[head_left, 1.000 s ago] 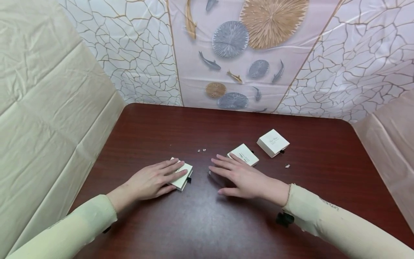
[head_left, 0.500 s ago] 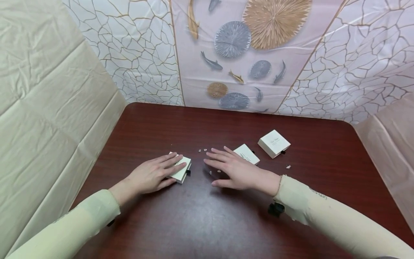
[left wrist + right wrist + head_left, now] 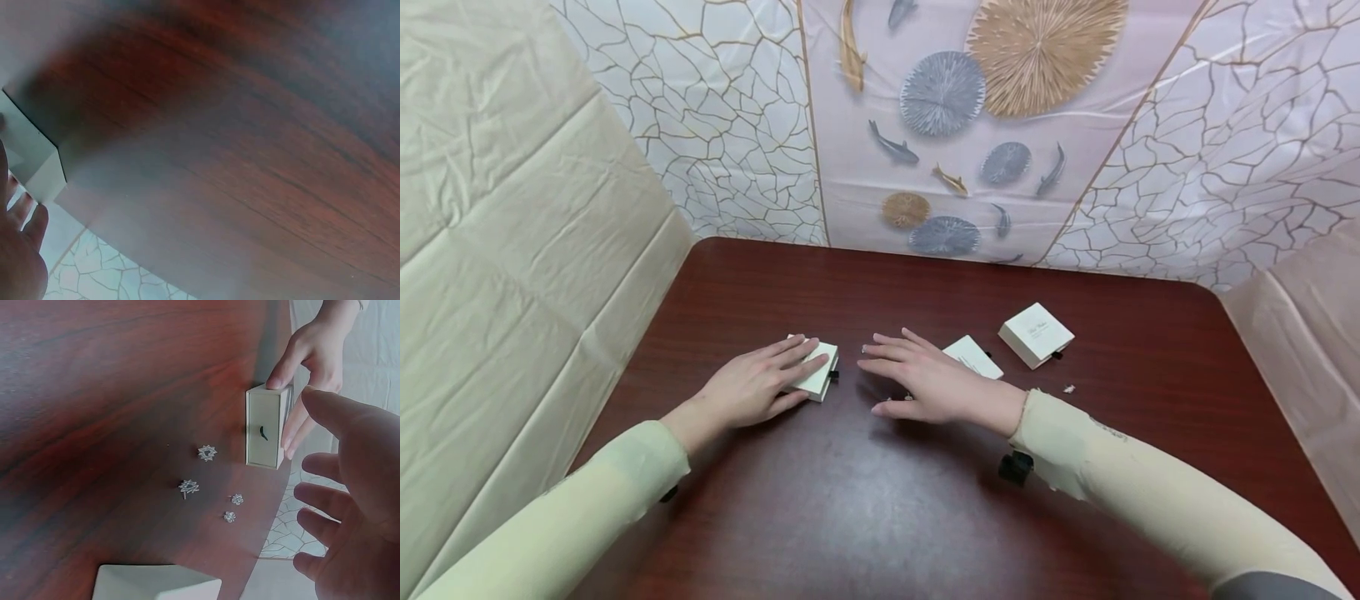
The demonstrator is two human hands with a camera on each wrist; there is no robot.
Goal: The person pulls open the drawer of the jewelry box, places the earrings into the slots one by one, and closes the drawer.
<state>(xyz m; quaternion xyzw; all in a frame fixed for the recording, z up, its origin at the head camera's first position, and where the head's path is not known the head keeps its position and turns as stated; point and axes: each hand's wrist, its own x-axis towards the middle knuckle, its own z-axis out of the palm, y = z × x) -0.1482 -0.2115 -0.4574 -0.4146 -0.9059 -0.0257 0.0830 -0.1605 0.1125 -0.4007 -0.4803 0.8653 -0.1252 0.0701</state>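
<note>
Surface: one table (image 3: 820,508), dark reddish-brown, wood-grained and glossy, far corners rounded, a pale reflection toward the front. Three small white boxes lie directly on it. The left box (image 3: 270,422) presents a closed end with a black tab. The middle box (image 3: 974,359) and the right box (image 3: 1036,333) lie near each other without touching, the right one farther back; both lids carry print. Between left and middle boxes: two larger earrings (image 3: 189,486) and two smaller earrings (image 3: 237,499), silvery, none touching. In front of the right box: one shiny item (image 3: 1069,389), too small to identify.
</note>
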